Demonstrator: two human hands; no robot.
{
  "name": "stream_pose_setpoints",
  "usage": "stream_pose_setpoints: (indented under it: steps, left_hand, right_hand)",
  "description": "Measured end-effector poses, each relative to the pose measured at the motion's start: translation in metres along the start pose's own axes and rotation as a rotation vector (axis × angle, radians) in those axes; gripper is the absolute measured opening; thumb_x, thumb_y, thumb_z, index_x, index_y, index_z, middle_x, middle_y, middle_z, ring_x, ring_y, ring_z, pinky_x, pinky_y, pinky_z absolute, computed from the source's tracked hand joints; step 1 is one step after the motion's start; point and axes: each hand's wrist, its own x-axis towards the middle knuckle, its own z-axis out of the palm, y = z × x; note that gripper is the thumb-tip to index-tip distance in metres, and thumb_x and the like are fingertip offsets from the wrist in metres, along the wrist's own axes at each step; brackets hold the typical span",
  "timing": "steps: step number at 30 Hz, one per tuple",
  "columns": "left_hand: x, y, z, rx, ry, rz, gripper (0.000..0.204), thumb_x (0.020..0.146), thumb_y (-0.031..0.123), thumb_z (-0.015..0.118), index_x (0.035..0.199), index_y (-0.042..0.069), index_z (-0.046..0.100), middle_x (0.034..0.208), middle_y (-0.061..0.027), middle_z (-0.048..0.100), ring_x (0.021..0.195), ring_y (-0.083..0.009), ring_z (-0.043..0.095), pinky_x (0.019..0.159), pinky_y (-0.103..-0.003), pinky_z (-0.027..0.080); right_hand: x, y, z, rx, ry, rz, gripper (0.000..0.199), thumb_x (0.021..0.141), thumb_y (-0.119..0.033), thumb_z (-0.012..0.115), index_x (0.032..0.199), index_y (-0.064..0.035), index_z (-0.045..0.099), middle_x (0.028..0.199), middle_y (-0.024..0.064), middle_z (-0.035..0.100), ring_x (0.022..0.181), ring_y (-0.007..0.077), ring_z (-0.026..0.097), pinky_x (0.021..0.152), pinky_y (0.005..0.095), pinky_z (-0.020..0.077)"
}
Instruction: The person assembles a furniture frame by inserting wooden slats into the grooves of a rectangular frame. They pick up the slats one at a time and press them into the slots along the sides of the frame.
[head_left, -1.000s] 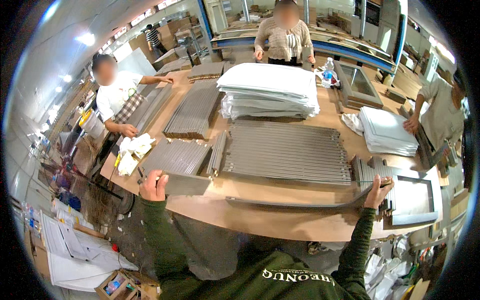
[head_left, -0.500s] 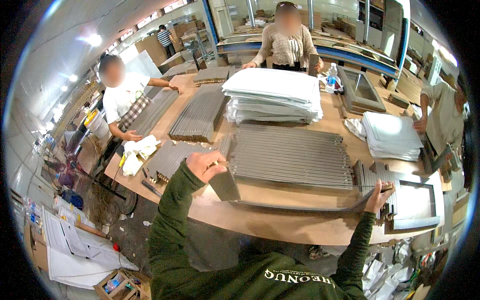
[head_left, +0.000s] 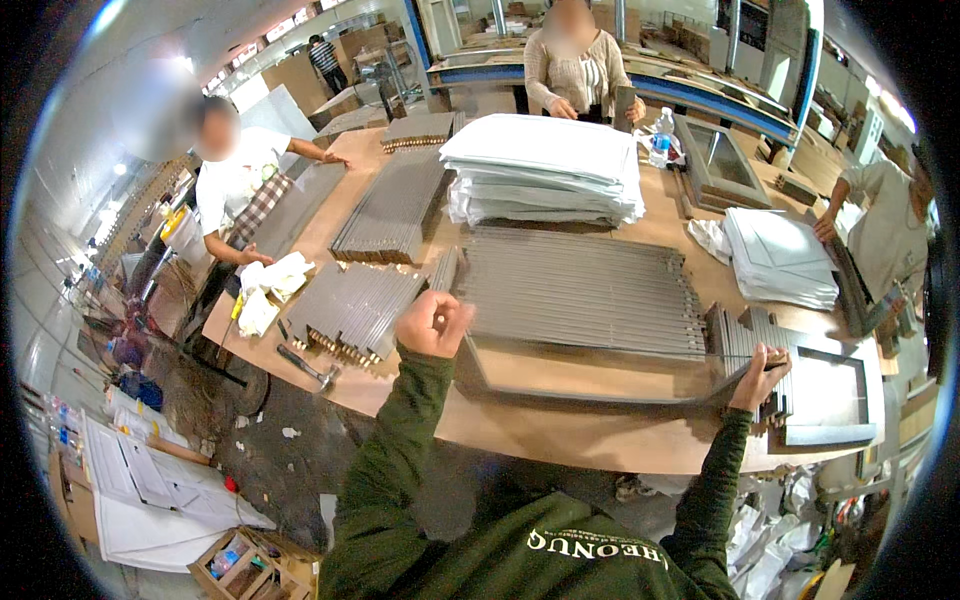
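long thin grey strip (head_left: 600,403): seen on near side of wide pile of flat grey strips (head_left: 580,290) / right hand (head_left: 760,378), by pile's near right corner: strip's end gripped / left hand (head_left: 435,322), by pile's left edge: fingers curled, whether anything is gripped cannot be told / dark-handled hammer (head_left: 301,362): seen left of pile

A tan wooden tabletop (head_left: 560,440) carries a broad row of grey-brown strips (head_left: 575,290) at its middle, with a tall white pile of panels (head_left: 540,165) just behind. To the left lie two more strip bundles (head_left: 390,215), crumpled white cloths (head_left: 272,285) and a hammer (head_left: 293,357); to the right, a lower white stack (head_left: 780,255), a glazed frame (head_left: 706,182), a clear bottle (head_left: 661,142) and a pale grey frame (head_left: 830,435).
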Motion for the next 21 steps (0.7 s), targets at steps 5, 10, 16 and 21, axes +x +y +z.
stream_pose_setpoints:
  steps: [5, 10, 16, 21]
  left_hand:
    - [0.003, 0.005, -0.001, 0.222, 0.059, 0.097, 0.008, 0.078, 0.010, 0.051, 0.081, 0.008, 0.058, 0.057, -0.0074, 0.052, 0.046, -0.0203, 0.050, 0.043, -0.029, 0.038]
    - [0.003, -0.005, -0.011, 0.191, -0.031, 0.100, 0.014, 0.074, 0.008, 0.048, 0.081, 0.009, 0.060, 0.064, -0.0105, 0.058, 0.047, -0.0237, 0.053, 0.043, -0.033, 0.040]
    - [0.004, 0.004, 0.004, 0.289, 0.116, 0.214, 0.020, 0.067, 0.005, 0.047, 0.079, 0.009, 0.061, 0.060, -0.0082, 0.053, 0.046, -0.0237, 0.048, 0.041, -0.033, 0.038]
    - [0.003, -0.005, 0.007, 0.215, 0.089, 0.183, 0.020, 0.065, 0.007, 0.047, 0.079, 0.009, 0.061, 0.059, -0.0078, 0.050, 0.046, -0.0255, 0.047, 0.043, -0.033, 0.038]
  right_hand:
    - [-0.002, -0.015, 0.008, -0.036, -0.023, 0.040, 0.039, 0.082, -0.016, 0.058, 0.109, -0.0029, 0.034, 0.089, 0.0018, 0.039, 0.082, 0.0096, 0.039, 0.074, 0.0233, 0.0362]
    - [-0.001, -0.004, -0.006, -0.063, -0.012, 0.040, 0.039, 0.083, -0.019, 0.056, 0.111, -0.0023, 0.034, 0.091, 0.0011, 0.040, 0.082, 0.0097, 0.038, 0.075, 0.0234, 0.0353]
    - [-0.002, -0.015, 0.006, -0.086, -0.004, 0.073, 0.041, 0.082, -0.022, 0.058, 0.110, -0.0023, 0.036, 0.090, 0.0008, 0.039, 0.083, 0.0105, 0.038, 0.079, 0.0252, 0.0339]
    - [0.002, -0.015, 0.001, -0.223, -0.009, 0.065, 0.040, 0.081, -0.023, 0.058, 0.109, -0.0035, 0.036, 0.090, 0.0025, 0.038, 0.085, 0.0136, 0.038, 0.083, 0.0302, 0.0334]
